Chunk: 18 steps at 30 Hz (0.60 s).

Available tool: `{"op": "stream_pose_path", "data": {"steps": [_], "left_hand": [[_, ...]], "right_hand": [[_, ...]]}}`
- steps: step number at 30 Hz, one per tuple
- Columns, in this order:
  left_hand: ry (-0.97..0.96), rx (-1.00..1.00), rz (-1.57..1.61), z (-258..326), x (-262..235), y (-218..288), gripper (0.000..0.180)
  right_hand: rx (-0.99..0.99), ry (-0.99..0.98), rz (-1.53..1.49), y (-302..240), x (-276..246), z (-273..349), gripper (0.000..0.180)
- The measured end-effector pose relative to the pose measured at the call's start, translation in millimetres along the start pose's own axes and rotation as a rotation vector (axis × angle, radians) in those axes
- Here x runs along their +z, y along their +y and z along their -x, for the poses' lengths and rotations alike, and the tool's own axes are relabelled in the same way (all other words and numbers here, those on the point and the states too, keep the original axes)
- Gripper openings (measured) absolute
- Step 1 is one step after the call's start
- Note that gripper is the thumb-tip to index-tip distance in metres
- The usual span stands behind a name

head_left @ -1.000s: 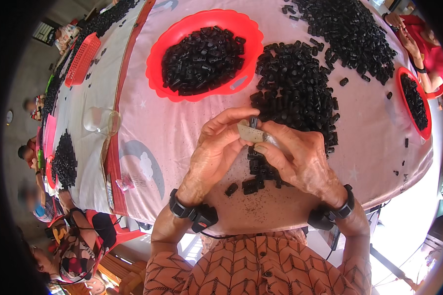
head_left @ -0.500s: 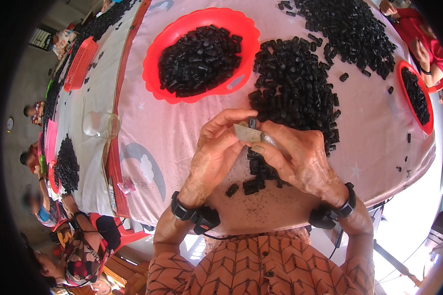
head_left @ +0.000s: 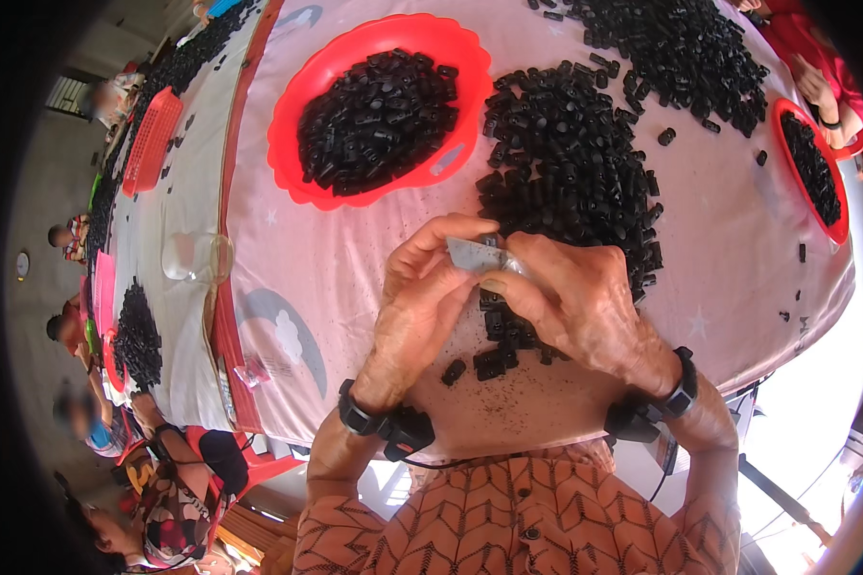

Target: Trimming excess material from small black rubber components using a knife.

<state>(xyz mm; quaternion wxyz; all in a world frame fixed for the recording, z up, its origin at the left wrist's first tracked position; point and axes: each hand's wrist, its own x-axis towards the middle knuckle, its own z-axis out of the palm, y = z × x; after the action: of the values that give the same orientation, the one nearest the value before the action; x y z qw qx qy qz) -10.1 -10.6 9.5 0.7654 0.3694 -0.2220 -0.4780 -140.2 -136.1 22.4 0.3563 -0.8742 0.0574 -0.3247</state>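
Fingers [head_left: 451, 251] of both hands pinching shut on a small grey flat piece [head_left: 475, 254], holding it level, long axis running left to right, just above the near edge of the black parts heap [head_left: 566, 163] on the worktop [head_left: 316, 287].

Bright daylight is washing over a big table under a pale pink cloth [head_left: 336, 278] with moon, cloud and star prints, and a red stripe is running along its left edge. A second long table [head_left: 177, 249] is stretching away on the left, with a red slatted basket [head_left: 151, 139] and a clear glass bowl [head_left: 194, 257] sitting on it. Down the far left side, over a grey floor [head_left: 43, 182], other people are sitting by that table, and the lower right is glaring white.
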Motion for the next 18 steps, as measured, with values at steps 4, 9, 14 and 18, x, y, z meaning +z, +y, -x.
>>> {"op": "stream_pose_path", "data": {"steps": [4,9,14,18], "left_hand": [[0.016,-0.02,0.009,0.6,3.1,2.5,0.026],[0.016,-0.051,0.075,-1.4,-0.5,0.1,0.026],[0.05,-0.071,0.101,-2.4,-1.2,6.0,0.028],[0.074,-0.101,0.06,-1.0,-2.6,5.3,0.028]], "right_hand": [[0.035,-0.019,-0.016,-0.1,-1.8,0.4,0.022],[0.174,0.013,-0.158,0.1,-7.6,-1.1,0.023],[0.36,0.05,-0.183,-2.4,-15.0,-5.7,0.021],[0.365,0.042,-0.171,-2.8,-16.6,-6.1,0.021]]}}
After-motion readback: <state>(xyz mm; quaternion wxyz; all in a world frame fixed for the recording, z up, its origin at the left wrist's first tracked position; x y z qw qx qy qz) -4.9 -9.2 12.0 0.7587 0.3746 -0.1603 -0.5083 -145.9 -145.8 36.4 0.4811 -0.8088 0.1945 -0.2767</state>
